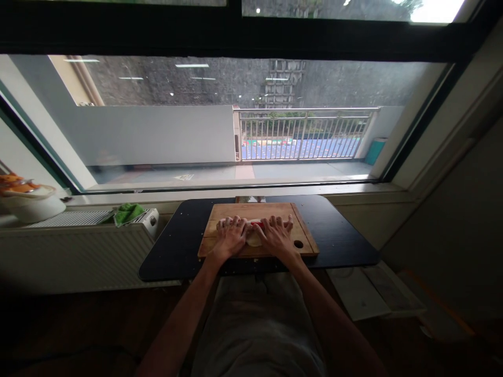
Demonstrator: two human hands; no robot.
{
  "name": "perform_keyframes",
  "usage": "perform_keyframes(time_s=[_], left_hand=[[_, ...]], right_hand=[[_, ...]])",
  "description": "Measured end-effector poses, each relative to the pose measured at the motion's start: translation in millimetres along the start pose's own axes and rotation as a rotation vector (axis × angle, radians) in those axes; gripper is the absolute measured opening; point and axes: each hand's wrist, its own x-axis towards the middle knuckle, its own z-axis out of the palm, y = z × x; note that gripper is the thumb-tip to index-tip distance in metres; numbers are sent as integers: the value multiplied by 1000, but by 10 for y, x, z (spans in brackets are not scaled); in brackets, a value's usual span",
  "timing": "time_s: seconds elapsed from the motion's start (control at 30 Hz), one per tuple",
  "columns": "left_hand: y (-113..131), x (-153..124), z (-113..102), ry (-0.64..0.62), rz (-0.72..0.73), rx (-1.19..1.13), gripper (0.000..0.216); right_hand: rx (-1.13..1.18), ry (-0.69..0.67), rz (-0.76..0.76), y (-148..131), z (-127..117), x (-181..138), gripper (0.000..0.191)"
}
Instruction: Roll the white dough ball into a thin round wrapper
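Note:
Both of my hands bear down on a rolling pin that lies crosswise on a wooden cutting board. Its middle shows a red patch between my thumbs; most of the rest is covered by fingers. My left hand curls over the left part of the pin. Over the right part lies my right hand, fingers bent across it. A pale, flat piece of dough shows under the pin, between my two hands. How far it reaches beneath my palms is hidden.
The board rests on a dark table with rounded corners, against a window sill. Left of it stands a white radiator with a green cloth on top. A white pot sits further left. Flat panels lie low at right.

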Motion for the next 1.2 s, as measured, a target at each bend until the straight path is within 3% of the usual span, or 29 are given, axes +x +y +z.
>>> perform_keyframes(time_s=[0.4,0.6,0.97,1.2], left_hand=[[-64,-420,30,171,60,2,42],[-132,-536,42,132,32,-22,41],[-124,-326,35,95,-8,1,39],[-159,-8,64,17,-40,7,37]], right_hand=[[67,-10,70,41,-73,-402,45],[27,21,55,67,-70,-524,42],[24,-54,63,115,-95,-327,37],[-14,-101,66,191,-58,-42,43]])
